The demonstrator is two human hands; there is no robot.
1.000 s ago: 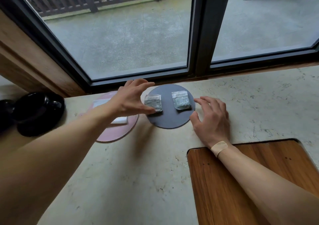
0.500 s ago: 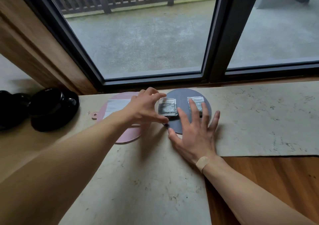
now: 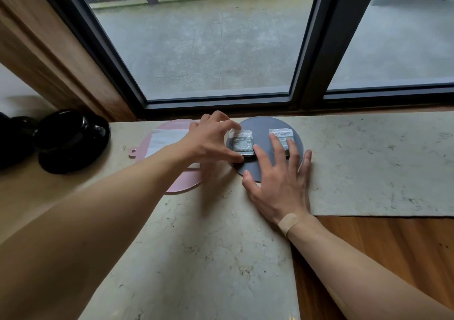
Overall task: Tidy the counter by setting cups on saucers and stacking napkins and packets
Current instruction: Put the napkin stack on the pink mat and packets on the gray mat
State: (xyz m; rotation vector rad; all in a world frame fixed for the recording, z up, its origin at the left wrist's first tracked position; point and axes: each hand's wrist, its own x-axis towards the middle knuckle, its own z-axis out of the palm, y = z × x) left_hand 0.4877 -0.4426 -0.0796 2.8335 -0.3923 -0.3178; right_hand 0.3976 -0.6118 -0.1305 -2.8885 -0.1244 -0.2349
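Two small silver packets lie on a round grey mat (image 3: 261, 128) near the window. My left hand (image 3: 211, 140) pinches the left packet (image 3: 242, 143) between thumb and fingers at its left edge. My right hand (image 3: 277, 184) is spread flat over the mat, and its fingertips rest on the right packet (image 3: 282, 135). A white napkin (image 3: 167, 139) lies on a round pink mat (image 3: 181, 184) to the left, partly hidden by my left arm.
Black cups and saucers (image 3: 71, 140) stand at the far left of the stone counter (image 3: 196, 246). A wooden surface (image 3: 393, 258) lies at the lower right. The dark window frame (image 3: 317, 49) runs right behind the mats.
My right hand slid from beside the grey mat onto it, fingers now on the right packet. My left hand closed on the left packet's edge. The view shifted to the left.
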